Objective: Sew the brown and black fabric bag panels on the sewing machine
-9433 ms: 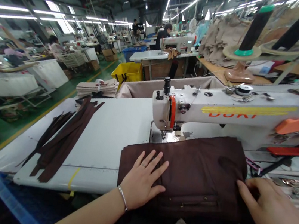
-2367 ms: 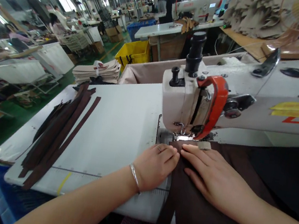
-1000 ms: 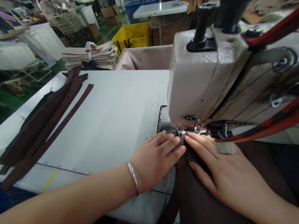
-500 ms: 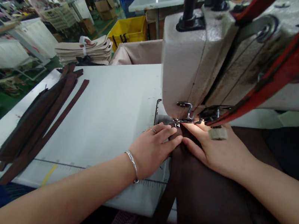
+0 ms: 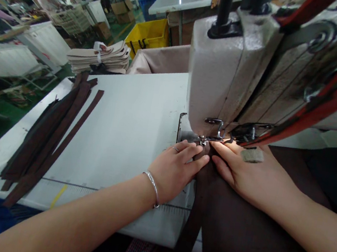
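A dark brown strip (image 5: 194, 215) runs up over the front table edge to the presser foot (image 5: 203, 141) of a sewing machine (image 5: 214, 78). Beneath and right of it spreads a brown, leather-like panel (image 5: 240, 235). My left hand (image 5: 176, 167), with a ring and bracelet, pinches the strip between thumb and fingers just in front of the foot. Lying flat on the panel right of the needle area, my right hand (image 5: 245, 168) has its fingers stretched toward the foot and thumb apart. A small ribbed grey piece (image 5: 252, 155) appears over its fingers. The stitching point is partly hidden.
Several loose brown strips (image 5: 48, 137) lie at the left of the white table (image 5: 131, 116). A red bar (image 5: 312, 106) slants down close above my right hand. Behind are stacked pale pieces (image 5: 102, 58), a yellow crate (image 5: 149, 35) and people working far off.
The whole view has shifted slightly, so the table and machine sit a little farther right. Both hands keep nearly the same places by the presser foot.
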{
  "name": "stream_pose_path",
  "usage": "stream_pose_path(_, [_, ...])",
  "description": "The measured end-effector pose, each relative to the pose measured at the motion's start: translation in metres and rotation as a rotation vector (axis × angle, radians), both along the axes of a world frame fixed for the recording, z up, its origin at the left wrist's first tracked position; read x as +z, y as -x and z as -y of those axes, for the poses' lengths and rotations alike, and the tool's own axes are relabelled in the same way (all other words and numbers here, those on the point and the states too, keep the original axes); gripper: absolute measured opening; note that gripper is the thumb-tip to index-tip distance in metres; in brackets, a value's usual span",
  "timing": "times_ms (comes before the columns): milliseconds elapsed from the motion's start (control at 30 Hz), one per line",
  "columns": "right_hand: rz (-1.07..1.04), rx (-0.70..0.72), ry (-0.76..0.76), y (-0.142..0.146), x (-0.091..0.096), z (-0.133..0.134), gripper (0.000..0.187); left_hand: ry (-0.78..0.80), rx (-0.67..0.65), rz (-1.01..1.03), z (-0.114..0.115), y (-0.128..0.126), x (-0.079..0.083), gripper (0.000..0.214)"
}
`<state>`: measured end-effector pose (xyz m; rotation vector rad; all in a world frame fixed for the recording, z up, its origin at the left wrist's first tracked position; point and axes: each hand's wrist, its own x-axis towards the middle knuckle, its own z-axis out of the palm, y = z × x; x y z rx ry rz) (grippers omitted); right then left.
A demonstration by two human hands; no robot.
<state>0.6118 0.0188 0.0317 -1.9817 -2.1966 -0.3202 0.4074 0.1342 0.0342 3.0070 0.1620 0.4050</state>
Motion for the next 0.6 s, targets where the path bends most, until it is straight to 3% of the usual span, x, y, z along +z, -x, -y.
stream_pose_path(467, [0.025, 0.016, 0.06, -0.0028, 0.0008, -0.0015, 0.042, -0.024, 0.008, -0.04, 0.0017, -0.0029, -0.0014, 0.036])
stream_pose_path(600, [0.027, 0.02, 0.017, -0.0022, -0.0019, -0.0006, 0.042, -0.01, 0.017, -0.073, 0.0029, -0.0029, 0.0005, 0.038])
